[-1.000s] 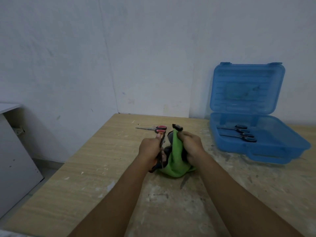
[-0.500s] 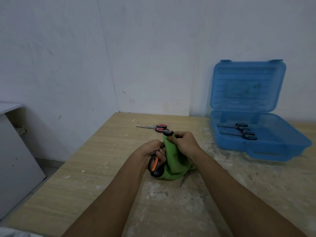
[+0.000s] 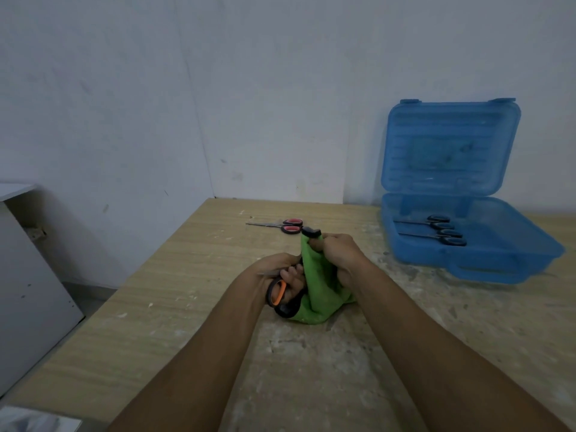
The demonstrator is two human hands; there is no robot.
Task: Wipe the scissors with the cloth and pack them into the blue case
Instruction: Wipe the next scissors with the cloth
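Two pairs packed: both black-handled scissors [image 3: 431, 229] lie side by side in the tray of your open blue case [image 3: 486, 254], at the right of the table [image 3: 187, 275].
Head view, left hand: your left hand [image 3: 274, 275] is closed on the orange-and-black scissors [image 3: 279, 296], fingers wrapped over the handle loops.
Head view, right hand: your right hand [image 3: 338, 254] is clenched on the green cloth [image 3: 318, 294], bunched around the blades; a dark tip pokes out above your fist.
Change: a second ago your right hand sat lower on the cloth; it has since slid up the blades and the orange loop has turned into sight.
Meaning: I judge you are mid-stroke on the third pair, with the wipe near the tip and almost complete.
Waiting: the red-handled scissors [image 3: 288, 226] lie untouched on the table just beyond your hands, well apart from the case.
Next: this pair goes rightward into the tray beside the other two.
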